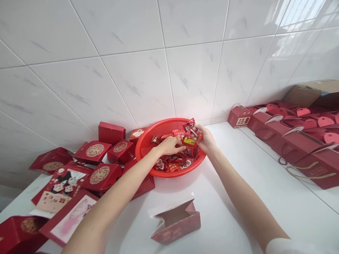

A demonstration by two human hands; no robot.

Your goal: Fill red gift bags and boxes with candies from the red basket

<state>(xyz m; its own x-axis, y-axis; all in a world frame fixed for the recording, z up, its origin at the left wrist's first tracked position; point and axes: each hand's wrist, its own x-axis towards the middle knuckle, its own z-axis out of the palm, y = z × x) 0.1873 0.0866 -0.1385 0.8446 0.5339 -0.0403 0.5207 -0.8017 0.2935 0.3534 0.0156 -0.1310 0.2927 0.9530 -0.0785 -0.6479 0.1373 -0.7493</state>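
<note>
A red plastic basket (pixel 172 174) with mesh sides holds many wrapped candies (pixel 173 166), mostly red, plus one yellow-labelled packet (pixel 190 141). My left hand (pixel 171 145) reaches into it from the left, thumb and forefinger apart over the candies; its other fingertips are partly hidden. At the basket's right rim, my right hand (pixel 205 141) is closed around several red-wrapped candies (pixel 194 128), which stick out past the fingers. In front of the basket, an open-topped red paper box (pixel 178 227) lies near my forearms; its inside is only partly visible.
Red gift boxes (pixel 99 176) with round gold patterns crowd the left side of the white table (pixel 225 211). Rows of dark red handled boxes (pixel 293 141) stand at right, with a brown cardboard carton (pixel 309 93) behind. A tiled wall (pixel 193 77) closes off the back.
</note>
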